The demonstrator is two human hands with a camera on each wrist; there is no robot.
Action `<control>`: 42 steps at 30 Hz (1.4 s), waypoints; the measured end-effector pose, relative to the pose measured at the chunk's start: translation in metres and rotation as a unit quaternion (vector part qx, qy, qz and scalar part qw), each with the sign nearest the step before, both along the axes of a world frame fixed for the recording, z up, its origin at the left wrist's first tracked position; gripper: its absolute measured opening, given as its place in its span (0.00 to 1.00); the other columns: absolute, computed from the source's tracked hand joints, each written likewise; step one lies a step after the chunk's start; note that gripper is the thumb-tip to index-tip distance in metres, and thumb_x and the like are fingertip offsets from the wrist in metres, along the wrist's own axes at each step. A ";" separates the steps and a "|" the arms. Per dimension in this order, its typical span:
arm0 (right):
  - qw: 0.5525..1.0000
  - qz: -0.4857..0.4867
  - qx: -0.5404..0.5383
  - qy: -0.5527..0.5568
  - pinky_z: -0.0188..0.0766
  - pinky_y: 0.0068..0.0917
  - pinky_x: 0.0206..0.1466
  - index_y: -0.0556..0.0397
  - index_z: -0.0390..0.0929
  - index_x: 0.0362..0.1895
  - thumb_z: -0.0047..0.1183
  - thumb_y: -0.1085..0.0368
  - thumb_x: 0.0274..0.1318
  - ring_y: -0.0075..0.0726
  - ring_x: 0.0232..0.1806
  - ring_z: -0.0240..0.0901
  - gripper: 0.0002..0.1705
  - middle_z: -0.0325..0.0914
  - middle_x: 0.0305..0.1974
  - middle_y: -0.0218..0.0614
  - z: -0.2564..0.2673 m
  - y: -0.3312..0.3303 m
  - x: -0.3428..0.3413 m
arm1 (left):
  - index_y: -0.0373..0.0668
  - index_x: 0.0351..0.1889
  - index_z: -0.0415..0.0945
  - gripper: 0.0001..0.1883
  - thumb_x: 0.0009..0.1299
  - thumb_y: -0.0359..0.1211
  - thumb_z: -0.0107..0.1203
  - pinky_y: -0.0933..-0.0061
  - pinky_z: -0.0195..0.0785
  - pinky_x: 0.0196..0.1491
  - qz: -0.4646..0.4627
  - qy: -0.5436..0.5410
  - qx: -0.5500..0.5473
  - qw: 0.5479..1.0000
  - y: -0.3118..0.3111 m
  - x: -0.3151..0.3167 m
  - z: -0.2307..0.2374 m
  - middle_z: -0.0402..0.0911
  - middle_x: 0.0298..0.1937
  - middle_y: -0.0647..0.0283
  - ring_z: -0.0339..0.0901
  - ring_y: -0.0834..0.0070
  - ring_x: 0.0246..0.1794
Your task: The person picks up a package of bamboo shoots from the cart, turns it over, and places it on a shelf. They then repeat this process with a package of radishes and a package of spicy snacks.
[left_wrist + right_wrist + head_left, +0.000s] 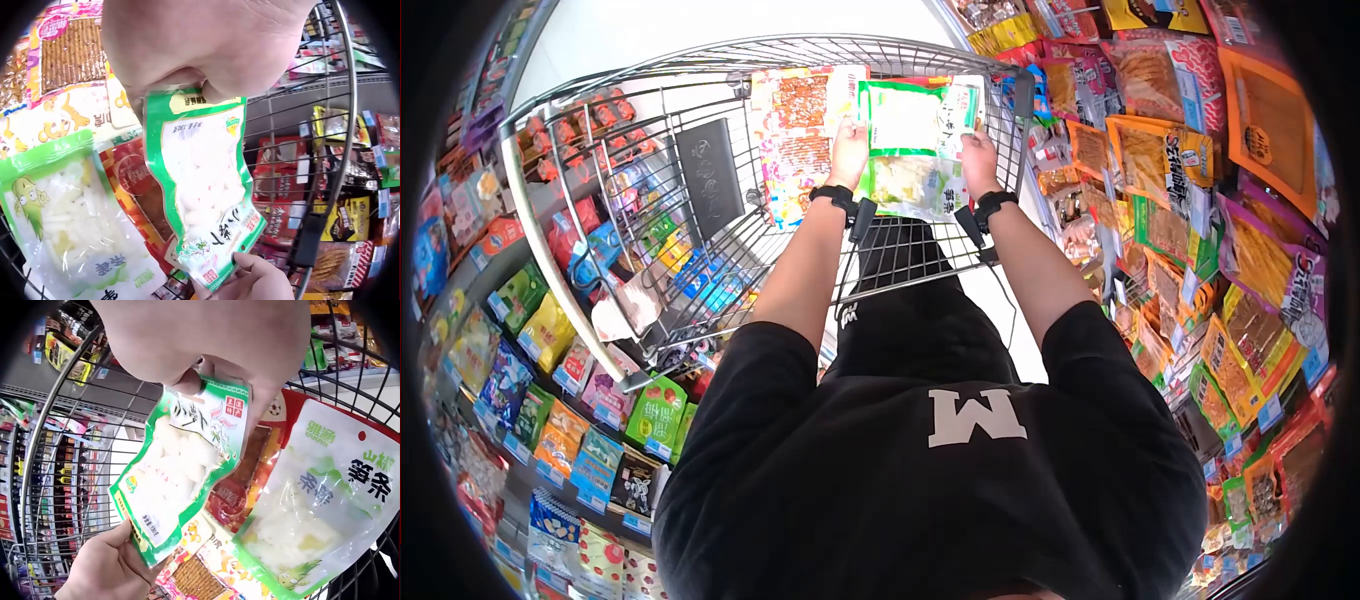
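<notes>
Both hands hold a green-edged, clear-windowed snack pack (903, 118) with pale round pieces inside, over a wire shopping cart. At one short end, my left hand (850, 155) pinches it between thumb and fingers. The opposite end is gripped by my right hand (979, 163), its thumb on the printed front. Just below lies a white-and-green pack of bamboo shoot strips (294, 512). A red pack (140, 187) is partly covered by it. Large snack packs with brown sticks and cartoon tigers (800, 130) lie in the cart beside them.
The cart's wire basket (700, 42) surrounds the packs, with a dark sign (709, 172) on its mesh. Shelves of bagged snacks (1160, 160) stand close on the right. More shelves with colourful bags (560, 440) curve along the left.
</notes>
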State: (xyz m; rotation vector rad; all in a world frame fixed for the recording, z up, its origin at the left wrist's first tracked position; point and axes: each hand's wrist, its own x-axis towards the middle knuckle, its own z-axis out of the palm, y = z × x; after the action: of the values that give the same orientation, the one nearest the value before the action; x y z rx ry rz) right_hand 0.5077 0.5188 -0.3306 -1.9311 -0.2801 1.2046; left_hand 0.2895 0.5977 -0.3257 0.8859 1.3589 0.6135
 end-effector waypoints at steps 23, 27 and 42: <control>0.951 0.002 0.305 -0.053 0.72 0.21 0.48 0.64 0.73 0.50 0.52 0.73 0.60 0.24 0.43 0.76 0.14 0.80 0.43 0.38 0.267 0.018 -0.014 | 0.40 0.61 0.65 0.19 0.74 0.35 0.45 0.69 0.62 0.60 0.038 -0.309 0.042 0.949 0.013 -0.026 0.271 0.73 0.57 0.63 0.70 0.75 0.58; 0.928 -0.026 0.367 -0.064 0.72 0.21 0.47 0.65 0.74 0.52 0.54 0.72 0.60 0.24 0.43 0.76 0.16 0.81 0.43 0.38 0.298 0.013 -0.010 | 0.37 0.61 0.66 0.20 0.73 0.36 0.47 0.66 0.66 0.59 0.021 -0.407 -0.023 0.913 0.015 -0.031 0.292 0.75 0.56 0.60 0.73 0.71 0.56; 0.814 -0.074 0.538 0.206 0.70 0.31 0.58 0.61 0.66 0.59 0.45 0.61 0.67 0.33 0.54 0.73 0.22 0.74 0.55 0.42 0.438 -0.082 0.022 | 0.36 0.58 0.67 0.22 0.66 0.28 0.59 0.72 0.68 0.54 -0.142 -0.314 0.160 0.925 -0.069 0.024 0.406 0.76 0.53 0.62 0.74 0.75 0.51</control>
State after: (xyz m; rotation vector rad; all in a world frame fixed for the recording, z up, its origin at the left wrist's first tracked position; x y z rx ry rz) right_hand 0.5302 0.4372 0.1071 -0.6689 -0.4418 0.9781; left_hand 0.3139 0.5290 0.0803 1.0097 0.5471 0.8170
